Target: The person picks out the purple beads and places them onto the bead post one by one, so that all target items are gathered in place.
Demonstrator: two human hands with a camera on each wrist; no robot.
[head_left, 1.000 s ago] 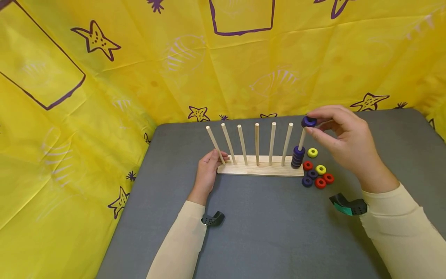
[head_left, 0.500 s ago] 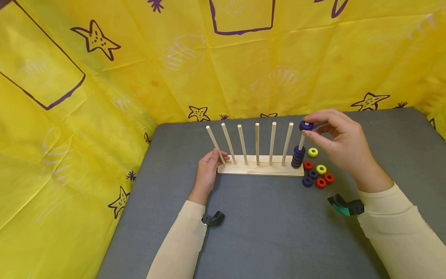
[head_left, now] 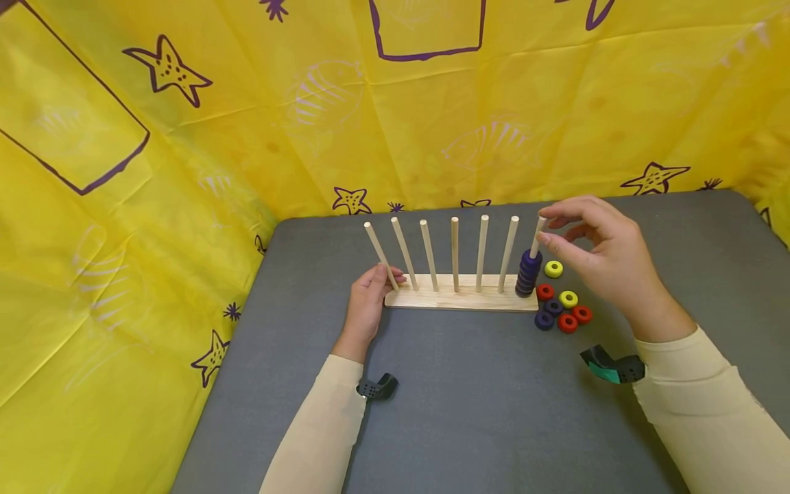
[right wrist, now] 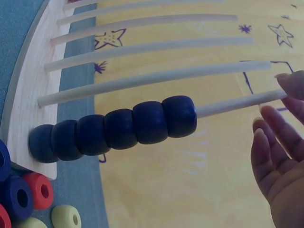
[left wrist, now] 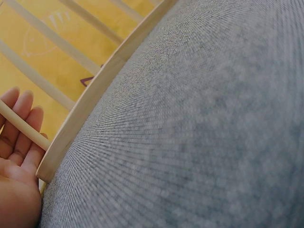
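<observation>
The right hand (head_left: 607, 261) has its fingers apart about the tip of a peg (right wrist: 240, 106), above six blue beads (right wrist: 119, 129) stacked at the rack's right edge. Loose beads (right wrist: 34, 192) lie just beside. The left hand (head_left: 366, 302) touches the opposite end, its grip hard to tell. Gray surface (head_left: 469, 398) stretches in front.

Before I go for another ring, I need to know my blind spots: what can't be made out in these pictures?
Left wrist: left hand cut off by the left edge; its grip is unclear.
Right wrist: tip of the ringed peg overlapped by the right hand; contact unclear.
Right wrist: one loose blue ring cut off by the left edge.
Head: foot of that peg hidden by the stacked blue rings.
</observation>
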